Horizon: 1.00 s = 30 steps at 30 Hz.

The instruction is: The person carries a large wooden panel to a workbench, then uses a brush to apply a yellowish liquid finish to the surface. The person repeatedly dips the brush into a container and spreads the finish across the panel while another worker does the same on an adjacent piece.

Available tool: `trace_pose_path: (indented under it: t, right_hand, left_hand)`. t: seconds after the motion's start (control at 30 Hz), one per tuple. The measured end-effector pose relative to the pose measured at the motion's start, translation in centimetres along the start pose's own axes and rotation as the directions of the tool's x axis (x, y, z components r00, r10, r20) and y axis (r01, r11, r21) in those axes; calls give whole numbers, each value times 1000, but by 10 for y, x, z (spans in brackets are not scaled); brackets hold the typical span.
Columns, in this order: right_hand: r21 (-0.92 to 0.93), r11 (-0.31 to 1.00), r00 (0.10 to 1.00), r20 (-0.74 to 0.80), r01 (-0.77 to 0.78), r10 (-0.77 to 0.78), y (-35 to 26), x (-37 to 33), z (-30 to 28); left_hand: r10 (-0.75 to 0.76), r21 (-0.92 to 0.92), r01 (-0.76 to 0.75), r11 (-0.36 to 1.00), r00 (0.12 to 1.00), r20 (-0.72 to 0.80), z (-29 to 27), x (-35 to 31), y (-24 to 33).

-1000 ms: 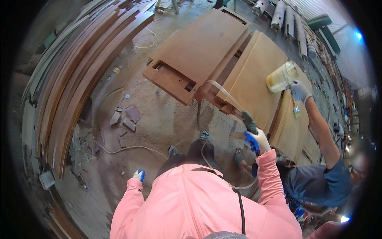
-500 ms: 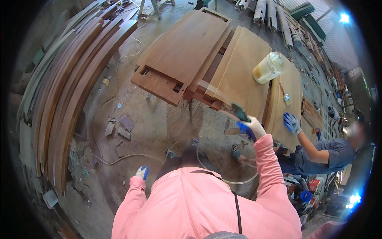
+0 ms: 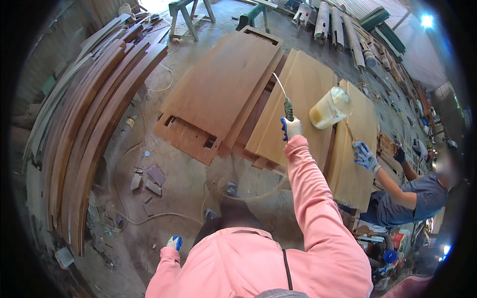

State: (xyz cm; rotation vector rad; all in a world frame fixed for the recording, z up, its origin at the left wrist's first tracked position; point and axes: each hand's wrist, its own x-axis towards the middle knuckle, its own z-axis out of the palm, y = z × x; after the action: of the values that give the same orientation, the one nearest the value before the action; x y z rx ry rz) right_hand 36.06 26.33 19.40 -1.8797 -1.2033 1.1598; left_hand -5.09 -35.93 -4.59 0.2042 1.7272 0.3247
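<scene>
My right hand [image 3: 292, 128], in a white glove with blue palm and fingers, grips the dark green handle of an air blow gun [image 3: 287, 104]. Its long thin pale nozzle reaches forward over the light wooden panel [image 3: 276, 109]. To the left of that lies a reddish-brown wooden panel [image 3: 218, 82] with cut slots at its ends. Low at my left side hangs my left hand [image 3: 174, 242], gloved alike, holding nothing visible; its fingers look loosely bent. A clear tub [image 3: 330, 108] with cream-coloured residue stands on the panels, to the right of my right hand.
At the right, a co-worker's gloved hand [image 3: 366, 158] is by a paintbrush [image 3: 352, 135] on another light panel [image 3: 358, 119]. Long curved boards [image 3: 107, 109] are stacked at the left. A thin hose [image 3: 164, 214] loops over the floor. Sawhorses [image 3: 188, 22] stand behind.
My right hand has swung forward and left, carrying the blow gun from the panels' near edge out over them. The co-worker's hand is now at the brush. The hose has shifted.
</scene>
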Motion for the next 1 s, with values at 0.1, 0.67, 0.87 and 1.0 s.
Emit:
trace_pose_path:
  t: [0.1,0.67,0.87,1.0]
  right_hand:
    - [125,992,996,-73,-34,44,-16,57,25]
    - [-104,971,717,692,217,-86,-165,235,159]
    - [-267,895,837,517,357,-179,-193,176,144]
    - [-258,791,549,828,554,-114,-175,78,130]
  left_hand:
    - [24,-95,-27,995,999,-34,14,-5,29]
    - [208,-153,-267,951,924,-320,123,-29,134]
    - [88,-277,-182,943,944,-319,130,-27,89]
    - [62,-287,-149,946,955,-291,131,-15,68]
